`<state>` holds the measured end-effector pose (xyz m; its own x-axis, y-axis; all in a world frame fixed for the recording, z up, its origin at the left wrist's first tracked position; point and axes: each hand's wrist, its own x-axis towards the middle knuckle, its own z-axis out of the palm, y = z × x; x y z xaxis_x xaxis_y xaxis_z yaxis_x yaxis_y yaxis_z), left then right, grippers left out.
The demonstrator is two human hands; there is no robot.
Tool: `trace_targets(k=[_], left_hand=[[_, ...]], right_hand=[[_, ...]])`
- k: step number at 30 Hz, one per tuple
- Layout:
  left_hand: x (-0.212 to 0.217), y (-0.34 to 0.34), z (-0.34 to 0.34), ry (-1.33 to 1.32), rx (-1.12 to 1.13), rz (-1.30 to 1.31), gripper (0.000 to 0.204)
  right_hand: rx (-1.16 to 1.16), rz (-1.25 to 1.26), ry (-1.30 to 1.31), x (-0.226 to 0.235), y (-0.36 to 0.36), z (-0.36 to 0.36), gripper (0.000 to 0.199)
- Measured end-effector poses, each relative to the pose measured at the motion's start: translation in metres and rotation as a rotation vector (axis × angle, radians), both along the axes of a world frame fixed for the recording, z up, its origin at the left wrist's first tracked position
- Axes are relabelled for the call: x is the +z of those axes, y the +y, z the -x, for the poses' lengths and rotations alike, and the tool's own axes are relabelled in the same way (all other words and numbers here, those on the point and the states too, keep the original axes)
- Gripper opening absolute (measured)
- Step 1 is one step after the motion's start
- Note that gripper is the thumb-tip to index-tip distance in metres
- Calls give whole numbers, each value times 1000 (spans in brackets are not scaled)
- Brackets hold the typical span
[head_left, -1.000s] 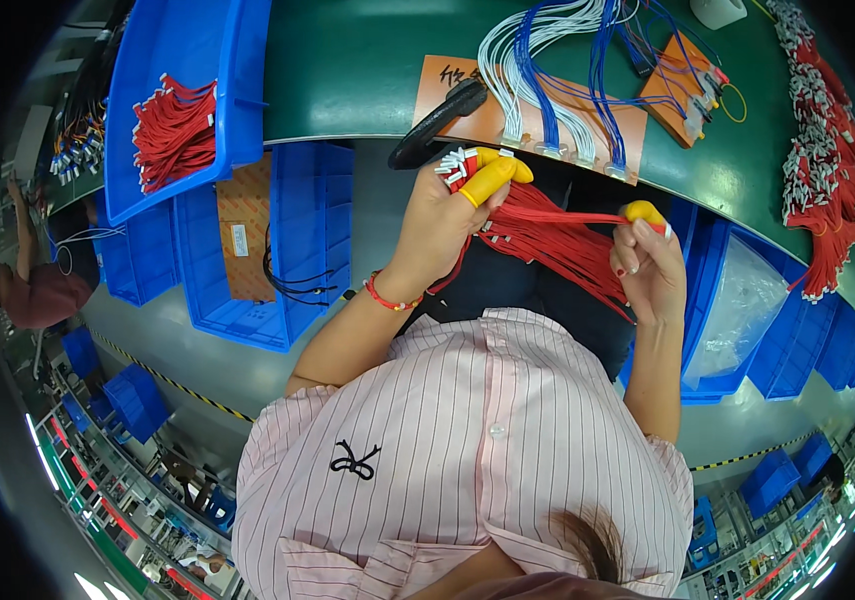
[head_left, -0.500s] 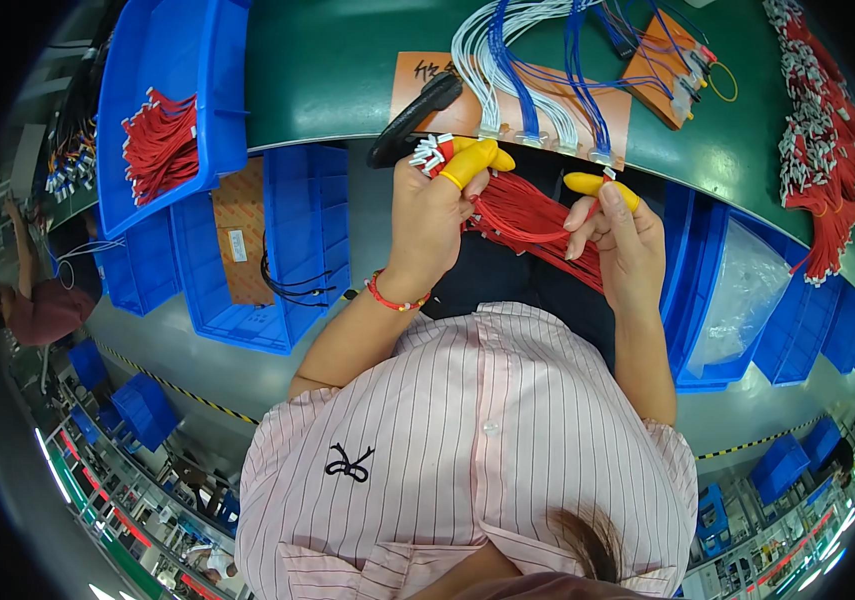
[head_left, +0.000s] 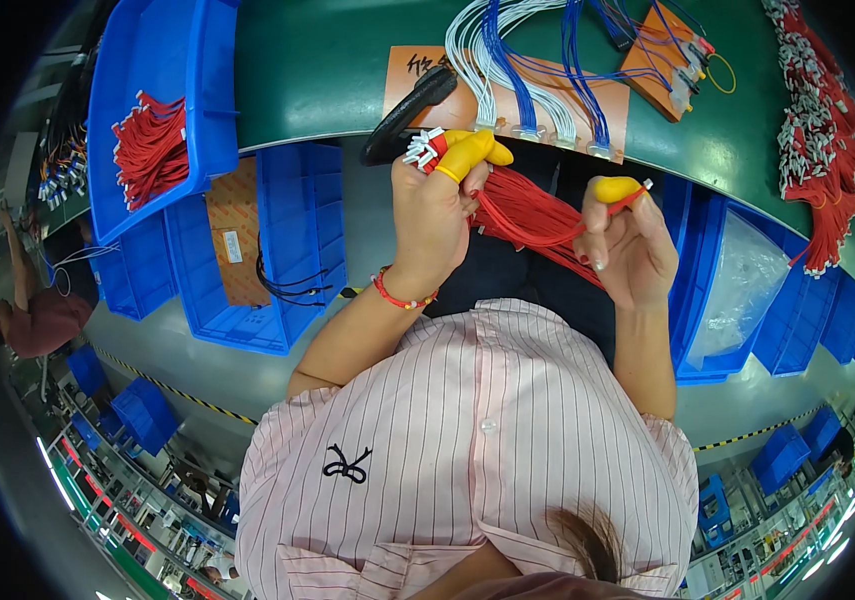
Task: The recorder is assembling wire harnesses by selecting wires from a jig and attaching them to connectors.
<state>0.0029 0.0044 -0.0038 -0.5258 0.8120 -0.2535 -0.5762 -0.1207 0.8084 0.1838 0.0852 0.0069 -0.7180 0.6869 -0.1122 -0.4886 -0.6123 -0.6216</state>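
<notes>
While the left hand [head_left: 432, 220] has its fingers wrapped tight around a thick red bundle [head_left: 527, 212], white plugs [head_left: 425, 150] poking out past the fist, the right hand [head_left: 637, 245] has thumb and finger pinched on the end of one red wire [head_left: 631, 201], white tip showing. Both hands wear yellow caps [head_left: 467, 157]. The bundle's held up just off the near edge of the green surface [head_left: 317, 70], trailing toward the right hand. On the surface there's an orange board [head_left: 615, 110] with white wires [head_left: 465, 50] and blue wires [head_left: 512, 85] on it, plus an orange block [head_left: 652, 60] nearby. Blue bin [head_left: 212, 100] with more red stuff [head_left: 152, 150] on the left, big red-and-white pile [head_left: 832, 195] far right.
</notes>
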Motion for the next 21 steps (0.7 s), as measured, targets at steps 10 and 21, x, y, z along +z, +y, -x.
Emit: trace_targets(k=[10, 21], left_hand=[[-6, -4, 4, 31, -85, -21, 19], [6, -10, 33, 22, -313, 54, 25]], right_hand=[[-6, -284, -488, -5, -3, 2, 39], [-124, -423, -633, -3, 2, 11, 33]])
